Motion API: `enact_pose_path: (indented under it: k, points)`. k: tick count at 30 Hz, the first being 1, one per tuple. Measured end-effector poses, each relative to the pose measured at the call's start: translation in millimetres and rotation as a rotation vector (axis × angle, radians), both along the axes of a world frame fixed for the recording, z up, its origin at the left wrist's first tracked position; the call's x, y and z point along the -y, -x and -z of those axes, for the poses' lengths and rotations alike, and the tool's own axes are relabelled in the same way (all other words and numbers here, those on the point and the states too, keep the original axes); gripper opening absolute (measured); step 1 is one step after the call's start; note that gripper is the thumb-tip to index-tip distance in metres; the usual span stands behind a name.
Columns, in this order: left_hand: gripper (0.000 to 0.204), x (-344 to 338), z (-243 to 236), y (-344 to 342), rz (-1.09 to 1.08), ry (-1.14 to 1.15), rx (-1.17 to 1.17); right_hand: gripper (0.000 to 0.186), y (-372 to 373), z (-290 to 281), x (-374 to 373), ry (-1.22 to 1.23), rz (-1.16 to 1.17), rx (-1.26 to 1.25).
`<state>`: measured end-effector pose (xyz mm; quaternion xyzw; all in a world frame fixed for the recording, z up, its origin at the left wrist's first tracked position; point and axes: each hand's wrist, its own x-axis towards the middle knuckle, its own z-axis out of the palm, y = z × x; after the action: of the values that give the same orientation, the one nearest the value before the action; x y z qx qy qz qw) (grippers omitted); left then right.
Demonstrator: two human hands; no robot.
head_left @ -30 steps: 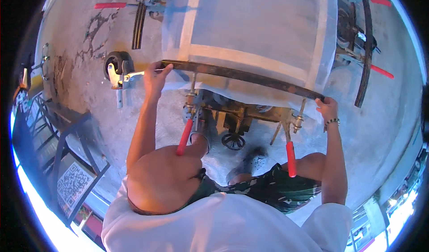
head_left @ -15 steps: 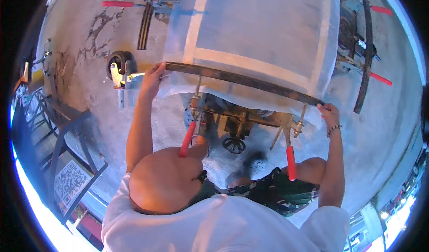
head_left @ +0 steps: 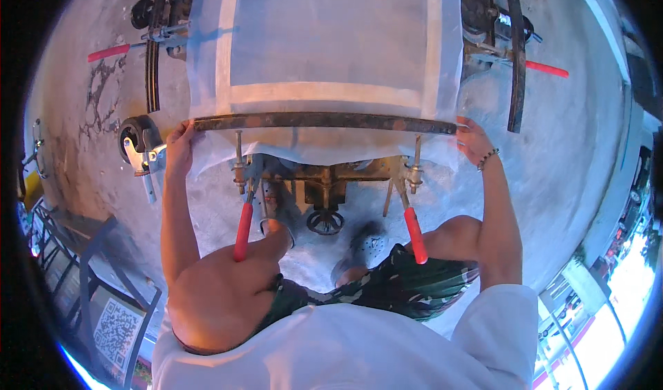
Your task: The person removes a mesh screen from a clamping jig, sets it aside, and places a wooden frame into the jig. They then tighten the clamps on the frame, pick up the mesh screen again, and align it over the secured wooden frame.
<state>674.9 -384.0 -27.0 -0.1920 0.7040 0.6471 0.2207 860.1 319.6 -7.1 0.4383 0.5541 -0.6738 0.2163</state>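
A long dark metal bar (head_left: pixel 311 120) spans the near edge of a table spread with sheer white mesh fabric (head_left: pixel 324 41). My left hand (head_left: pixel 181 141) grips the bar's left end, and my right hand (head_left: pixel 474 141) holds its right end with the fingers at the tip. Just beyond the bar, a pale band (head_left: pixel 324 94) runs across the fabric. Below the bar stand two toggle clamps with red handles, one on the left (head_left: pixel 243 231) and one on the right (head_left: pixel 415 234). The fabric's loose edge hangs over the frame between them.
A black handwheel (head_left: pixel 324 221) sits under the frame's near side. A caster wheel (head_left: pixel 140 141) stands left of my left hand. More dark bars (head_left: pixel 516 58) and red-handled clamps (head_left: pixel 109 53) flank the table. A dark metal rack (head_left: pixel 97 265) is at lower left, on the concrete floor.
The view has turned and shifted, so the table sits further left in the picture. The bar now lies nearly level across it instead of slanting. Both hands still hold its ends.
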Motion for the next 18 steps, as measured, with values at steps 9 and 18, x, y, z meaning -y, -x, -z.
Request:
enact_pose_path:
  k: [9, 18]
  points:
    - [0.025, -20, -3, -1, -0.066, 0.136, -0.063, 0.042, -12, 14, -9, -0.058, 0.079, -0.086]
    - [0.025, -11, 11, -2, -0.104, 0.137, -0.075, 0.039, -8, 12, -4, -0.057, 0.13, -0.088]
